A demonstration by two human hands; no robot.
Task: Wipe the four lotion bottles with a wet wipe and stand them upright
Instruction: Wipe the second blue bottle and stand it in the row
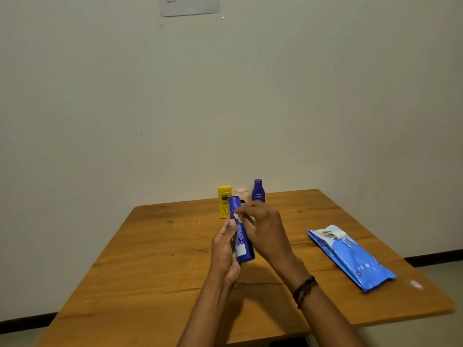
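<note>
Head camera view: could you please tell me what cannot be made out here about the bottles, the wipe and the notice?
- Pale bottle: the blue bottle in the grip and the right hand cover its lower part; label unreadable.
- Wet wipe: only a white scrap shows under the right fingers.
- Wall notice: cut off by the top edge, print blurred.
- Yellow bottle: small print too small.
- Left hand: hides the blue bottle's left side.

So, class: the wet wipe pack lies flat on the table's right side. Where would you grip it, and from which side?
Grip the wet wipe pack across its narrow width near the middle, coming from above with the right hand. It lies flat and long on the table, with bare wood along both long edges, so fingers can probably pinch it there. Avoid the flap at the far end.
</note>
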